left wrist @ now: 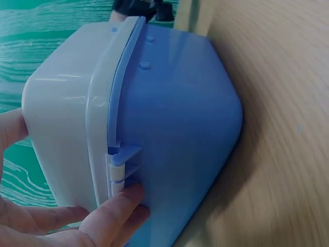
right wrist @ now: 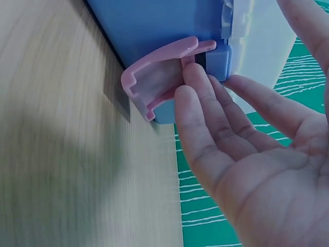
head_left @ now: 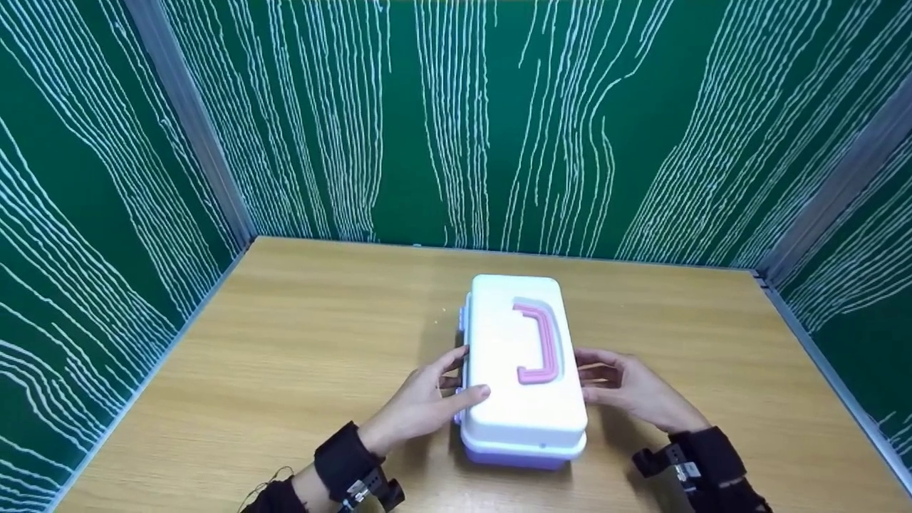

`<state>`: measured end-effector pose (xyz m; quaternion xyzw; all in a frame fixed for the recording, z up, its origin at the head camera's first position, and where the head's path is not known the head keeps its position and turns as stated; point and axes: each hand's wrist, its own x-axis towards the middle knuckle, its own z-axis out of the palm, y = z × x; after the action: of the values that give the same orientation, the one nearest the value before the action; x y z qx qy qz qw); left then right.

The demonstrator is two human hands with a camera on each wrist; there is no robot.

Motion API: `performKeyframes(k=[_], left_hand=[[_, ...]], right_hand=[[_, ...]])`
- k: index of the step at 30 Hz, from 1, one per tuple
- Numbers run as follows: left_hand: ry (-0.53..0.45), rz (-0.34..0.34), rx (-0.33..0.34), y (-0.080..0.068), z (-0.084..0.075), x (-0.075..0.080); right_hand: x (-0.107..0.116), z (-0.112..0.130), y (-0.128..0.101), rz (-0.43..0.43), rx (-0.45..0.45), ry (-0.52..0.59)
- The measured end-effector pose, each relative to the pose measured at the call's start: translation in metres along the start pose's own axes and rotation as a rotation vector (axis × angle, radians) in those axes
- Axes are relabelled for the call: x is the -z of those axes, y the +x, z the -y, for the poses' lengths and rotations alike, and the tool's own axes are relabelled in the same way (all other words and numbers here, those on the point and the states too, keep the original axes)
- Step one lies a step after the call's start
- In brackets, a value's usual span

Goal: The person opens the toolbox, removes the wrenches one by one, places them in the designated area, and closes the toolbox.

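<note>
A storage box with a white lid (head_left: 499, 342) and a blue-purple base (left wrist: 180, 103) stands upright on the table, its lid down. A pink carry handle (head_left: 547, 345) lies folded flat in the lid's recess. My left hand (head_left: 427, 399) holds the box's left side, thumb on top of the lid and fingers by a hinge (left wrist: 118, 172). On the right side, a pink latch (right wrist: 159, 64) is swung outward from the base. My right hand (right wrist: 262, 144) has its fingers loosely extended, fingertips right at that latch and the lid's edge.
The box rests on a wooden table (head_left: 320, 306) bounded by green panels (head_left: 456, 142) with white wavy lines. Grey metal posts (head_left: 192, 114) stand at the back corners. Each wrist wears a black strap with a small camera.
</note>
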<state>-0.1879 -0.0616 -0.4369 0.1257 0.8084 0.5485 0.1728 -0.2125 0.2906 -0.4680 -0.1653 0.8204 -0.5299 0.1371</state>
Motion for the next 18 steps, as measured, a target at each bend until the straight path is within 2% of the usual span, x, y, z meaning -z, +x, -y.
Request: performKeyframes(k=[6,9,18], left_hand=[[-0.011,0.025,-0.010,0.007,-0.003,-0.007],[-0.014,0.027,0.004,0.012,-0.005,-0.012],[-0.034,0.030,-0.009,0.021,-0.006,-0.020]], right_hand=[[0.008,-0.003,-0.006,-0.004,0.020,0.006],[0.014,-0.004,-0.009,-0.020,0.005,-0.009],[0.026,0.004,-0.015,-0.052,-0.029,-0.076]])
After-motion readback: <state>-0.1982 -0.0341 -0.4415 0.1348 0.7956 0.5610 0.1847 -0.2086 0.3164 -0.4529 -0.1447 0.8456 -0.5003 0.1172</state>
